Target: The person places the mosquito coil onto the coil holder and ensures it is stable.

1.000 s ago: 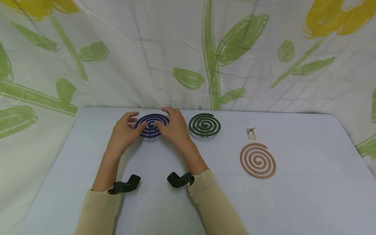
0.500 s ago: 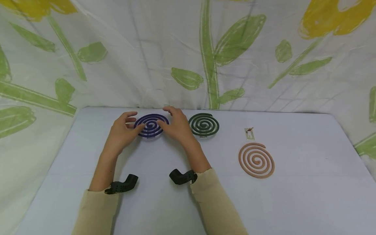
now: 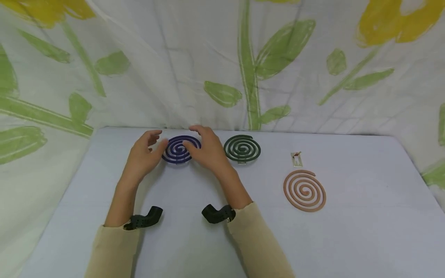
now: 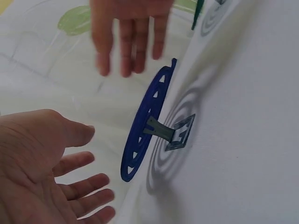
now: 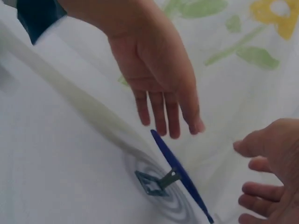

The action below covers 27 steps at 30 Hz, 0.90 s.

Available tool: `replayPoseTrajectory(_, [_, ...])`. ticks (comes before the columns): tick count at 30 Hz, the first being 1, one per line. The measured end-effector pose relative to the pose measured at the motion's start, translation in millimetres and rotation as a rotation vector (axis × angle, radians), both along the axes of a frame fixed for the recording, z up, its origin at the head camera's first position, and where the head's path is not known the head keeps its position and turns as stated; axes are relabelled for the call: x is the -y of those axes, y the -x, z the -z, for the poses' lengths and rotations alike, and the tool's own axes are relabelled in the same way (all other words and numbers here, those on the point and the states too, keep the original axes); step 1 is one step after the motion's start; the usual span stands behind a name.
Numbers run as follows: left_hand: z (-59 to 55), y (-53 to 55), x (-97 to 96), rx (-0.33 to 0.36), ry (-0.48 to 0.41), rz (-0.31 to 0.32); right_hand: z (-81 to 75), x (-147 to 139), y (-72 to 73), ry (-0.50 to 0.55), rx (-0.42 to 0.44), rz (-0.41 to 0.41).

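Note:
A dark blue mosquito coil (image 3: 179, 148) is raised off the table on a small metal stand (image 4: 159, 130), at the back left of the table. In the left wrist view, the coil's shadow falls beneath it. My left hand (image 3: 141, 157) is to the left of the coil, fingers loosely spread and holding nothing. On the other side is my right hand (image 3: 209, 152), its fingers relaxed and pointing toward the coil. The right wrist view shows a gap between the right fingertips (image 5: 174, 133) and the coil's edge. Neither hand grips anything.
A green mosquito coil (image 3: 242, 148) on its own stand is just right of the right hand. Farther right lie a loose metal stand (image 3: 297, 159) and a brown coil (image 3: 304, 191) flat on the white table (image 3: 365, 231). A flower-patterned curtain (image 3: 139, 92) hangs behind.
My left thumb has drawn back left, uncovering more of the blue coil. The right hand shifted slightly right, then back left. The coils and stands stay in place.

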<state>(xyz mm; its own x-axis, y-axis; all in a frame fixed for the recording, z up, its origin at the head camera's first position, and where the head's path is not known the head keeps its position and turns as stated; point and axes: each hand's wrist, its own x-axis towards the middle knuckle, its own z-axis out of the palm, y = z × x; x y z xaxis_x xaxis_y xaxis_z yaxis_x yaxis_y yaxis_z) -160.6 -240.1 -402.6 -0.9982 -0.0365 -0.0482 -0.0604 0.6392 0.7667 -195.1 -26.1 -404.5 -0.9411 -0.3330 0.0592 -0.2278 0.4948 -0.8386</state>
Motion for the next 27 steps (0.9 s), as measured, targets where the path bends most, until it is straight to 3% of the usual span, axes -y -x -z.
replayPoseTrajectory(4, [1.2,-5.0,-5.1,-0.081,0.075,0.009,-8.3,-8,-9.6,-0.002,-0.061,-0.035])
replayPoseTrajectory(11, [4.4,-21.8,-20.0,-0.201,0.237,0.147,-7.9,-38,-19.2,-0.069,-0.124,-0.109])
replayPoseTrajectory(14, [4.0,-31.9,-24.8,-0.227,0.274,0.171,-5.8,-57,-22.3,-0.045,-0.124,-0.126])
replayPoseTrajectory(20, [8.7,-55.0,-40.6,-0.302,0.290,0.226,-8.3,-93,-37.0,-0.045,-0.094,-0.123])
replayPoseTrajectory(27, [8.6,-78.2,-66.6,-0.313,0.290,0.328,-13.2,-141,-59.0,-0.101,-0.217,-0.091])
